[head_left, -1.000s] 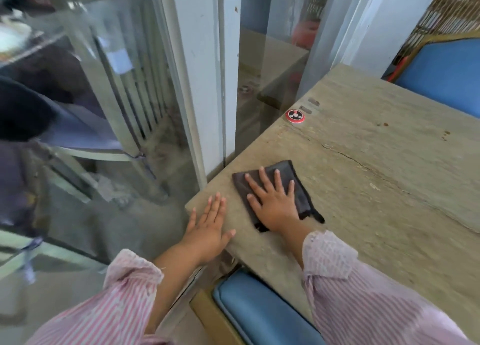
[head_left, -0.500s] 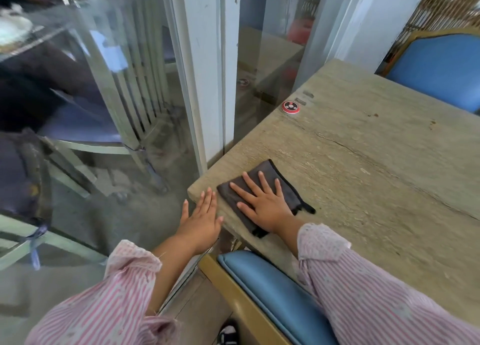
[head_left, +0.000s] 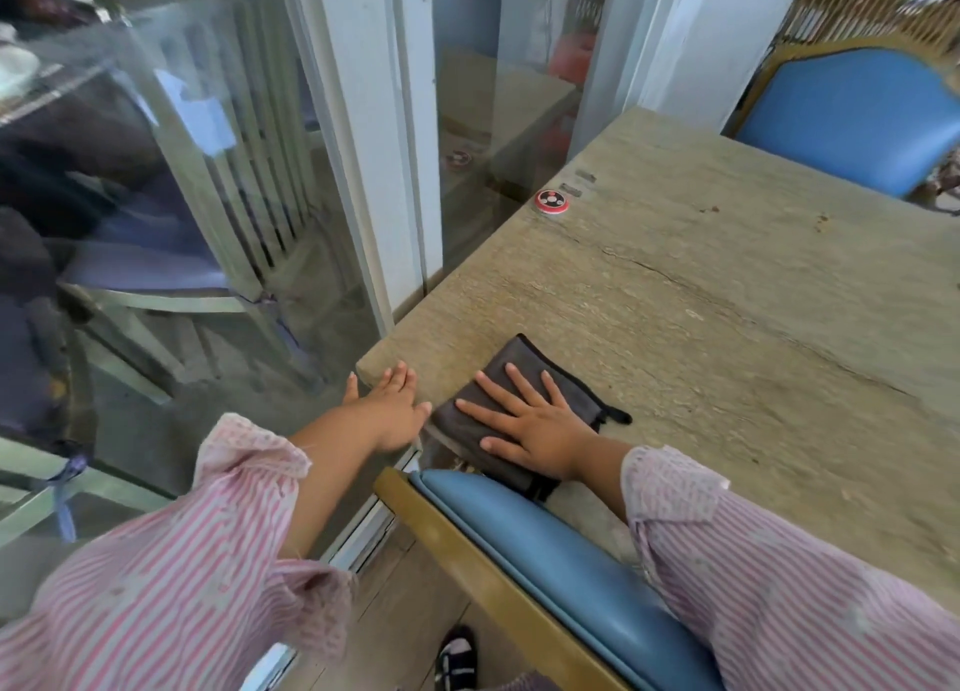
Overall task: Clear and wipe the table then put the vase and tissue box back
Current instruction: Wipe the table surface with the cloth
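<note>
Right hand (head_left: pixel 540 430) presses a dark folded cloth (head_left: pixel 519 351) under flat, spread fingers at the counter's (head_left: pixel 727 326) near edge, left hand (head_left: pixel 387 415) flat and empty on the corner beside it; the cloth seems to overhang, so a pull inward could drop it; vase and tissue box unseen.

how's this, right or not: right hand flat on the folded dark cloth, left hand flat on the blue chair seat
No: the head view shows the left hand flat on the beige stone table corner, not the blue chair. The rest holds.
</note>
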Motion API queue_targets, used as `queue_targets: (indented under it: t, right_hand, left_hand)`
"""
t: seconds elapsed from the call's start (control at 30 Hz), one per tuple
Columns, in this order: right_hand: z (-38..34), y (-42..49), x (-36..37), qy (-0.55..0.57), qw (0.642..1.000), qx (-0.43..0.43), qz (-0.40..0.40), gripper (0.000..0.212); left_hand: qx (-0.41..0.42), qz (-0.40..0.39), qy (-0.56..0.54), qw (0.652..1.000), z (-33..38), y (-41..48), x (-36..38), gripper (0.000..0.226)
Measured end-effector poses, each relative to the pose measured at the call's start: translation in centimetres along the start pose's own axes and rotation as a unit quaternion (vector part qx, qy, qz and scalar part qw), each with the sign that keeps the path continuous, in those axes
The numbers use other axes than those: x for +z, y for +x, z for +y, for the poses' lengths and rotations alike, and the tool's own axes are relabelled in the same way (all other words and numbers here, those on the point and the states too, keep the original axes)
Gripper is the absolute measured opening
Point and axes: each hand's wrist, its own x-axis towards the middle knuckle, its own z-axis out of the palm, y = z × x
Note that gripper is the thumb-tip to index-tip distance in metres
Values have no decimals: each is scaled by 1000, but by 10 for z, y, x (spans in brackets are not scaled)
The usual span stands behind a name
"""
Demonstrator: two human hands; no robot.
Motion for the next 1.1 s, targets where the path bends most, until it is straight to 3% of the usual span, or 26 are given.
queue_targets:
  t: [0.27, 0.63, 0.9, 1.1]
  right_hand:
    - [49, -98, 32, 11, 1000, 6, -22, 66]
    - [104, -282, 85, 18, 998, 46, -44, 58]
    - [140, -380, 108, 30, 996, 37, -79, 61]
    - [168, -400, 116, 68, 993, 98, -18, 70]
  left_hand:
    - [86, -48, 110, 989, 98, -18, -18, 63]
    - [193, -48, 217, 956, 271, -55, 10, 68]
    - [228, -28, 227, 946, 371, -71, 62, 72]
    - [243, -11, 176, 954, 395, -73, 102, 73]
